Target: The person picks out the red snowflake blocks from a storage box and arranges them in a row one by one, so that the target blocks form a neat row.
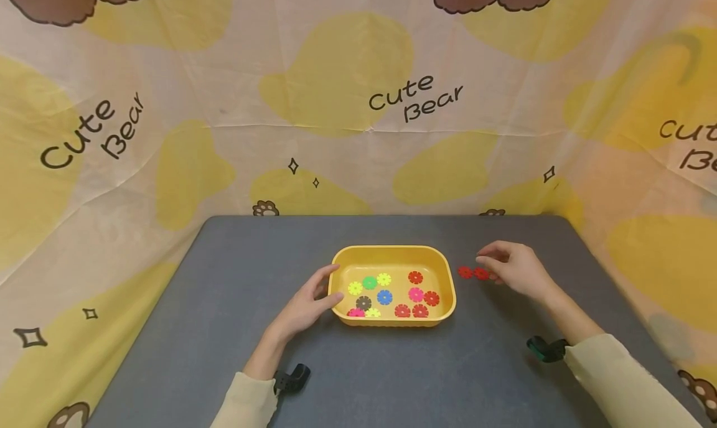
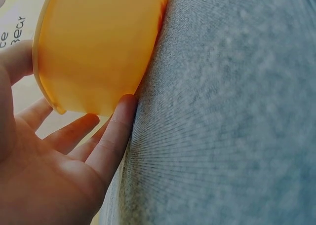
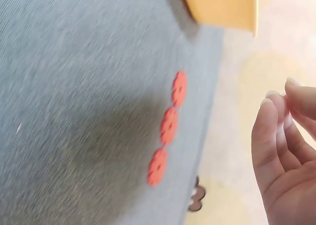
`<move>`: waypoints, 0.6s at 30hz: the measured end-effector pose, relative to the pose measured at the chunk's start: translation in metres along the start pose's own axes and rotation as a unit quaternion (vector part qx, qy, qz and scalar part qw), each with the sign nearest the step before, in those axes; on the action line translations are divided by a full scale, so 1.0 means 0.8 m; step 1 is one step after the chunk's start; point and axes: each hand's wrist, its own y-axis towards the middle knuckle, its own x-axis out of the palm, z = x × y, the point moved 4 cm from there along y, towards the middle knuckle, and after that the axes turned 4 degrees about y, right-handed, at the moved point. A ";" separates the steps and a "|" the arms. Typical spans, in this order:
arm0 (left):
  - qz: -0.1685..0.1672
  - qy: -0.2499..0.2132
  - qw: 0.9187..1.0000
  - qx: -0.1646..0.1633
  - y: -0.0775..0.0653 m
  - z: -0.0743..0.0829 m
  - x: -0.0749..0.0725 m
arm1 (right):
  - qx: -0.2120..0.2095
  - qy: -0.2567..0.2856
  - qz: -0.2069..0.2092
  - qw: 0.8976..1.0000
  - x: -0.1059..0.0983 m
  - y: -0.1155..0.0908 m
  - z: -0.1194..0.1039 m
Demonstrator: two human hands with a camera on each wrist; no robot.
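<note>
My left hand [image 1: 302, 303] grips the left end of a yellow plastic tray [image 1: 392, 321]. In the left wrist view its fingers [image 2: 111, 141] lie against the tray's end wall and one digit bends over the rim. Inside the tray are loose flower-shaped building discs, red, pink, yellow, green, blue and dark grey. To the tray's right, my right hand [image 1: 516, 269] hovers over a row of red notched discs [image 1: 465, 272]. Three such red discs [image 3: 169, 126] lie end to end on the table in the right wrist view. The right fingertips are close together, with nothing visible between them.
A dark blue-grey table [image 1: 392, 378] carries everything. Behind and beside it hangs a yellow-patterned cloth [image 1: 347, 98] with printed lettering. Each wrist wears a small black camera mount [image 1: 292, 378].
</note>
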 end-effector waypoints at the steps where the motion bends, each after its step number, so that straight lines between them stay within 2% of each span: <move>1: 0.000 0.000 1.000 0.001 0.000 0.000 0.000 | -0.003 0.001 0.000 1.000 0.003 0.001 -0.004; 18: 0.001 -0.003 1.000 0.007 -0.001 0.001 0.000 | -0.046 -0.009 -0.022 0.999 0.049 0.015 -0.060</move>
